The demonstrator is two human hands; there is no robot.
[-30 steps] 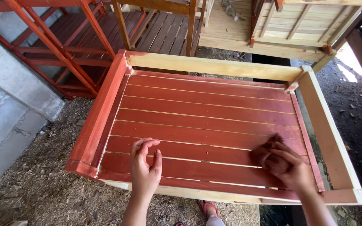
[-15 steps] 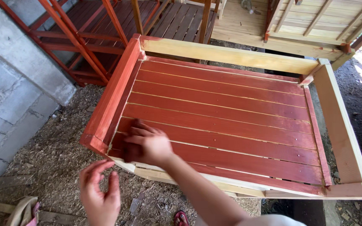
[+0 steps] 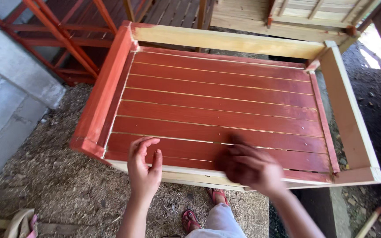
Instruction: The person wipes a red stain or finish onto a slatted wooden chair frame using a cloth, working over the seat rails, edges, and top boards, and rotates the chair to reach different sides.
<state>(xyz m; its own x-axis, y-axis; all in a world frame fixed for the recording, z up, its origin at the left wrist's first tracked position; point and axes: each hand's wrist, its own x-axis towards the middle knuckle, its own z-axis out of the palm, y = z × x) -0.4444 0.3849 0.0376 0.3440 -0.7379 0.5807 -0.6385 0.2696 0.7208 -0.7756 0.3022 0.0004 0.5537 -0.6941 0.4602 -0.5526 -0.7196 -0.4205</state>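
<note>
A wooden slatted frame lies before me, its slats stained red-brown. Its left rail is red, while the far rail and right rail are bare pale wood. My left hand hovers over the near edge with fingers apart and nothing in it. My right hand is blurred by motion, low over the nearest slats towards the right of middle. Its skin looks stained dark red. Whether it holds anything I cannot tell.
A grey concrete wall stands at the left. Red-painted wooden frames and a bare wooden frame stand behind. Sawdust covers the ground. My sandalled feet are below the near rail. A cloth lies at the lower left.
My right hand has swept along the near slats from the left end towards the right. My left hand has risen from below the frame to its near edge.
</note>
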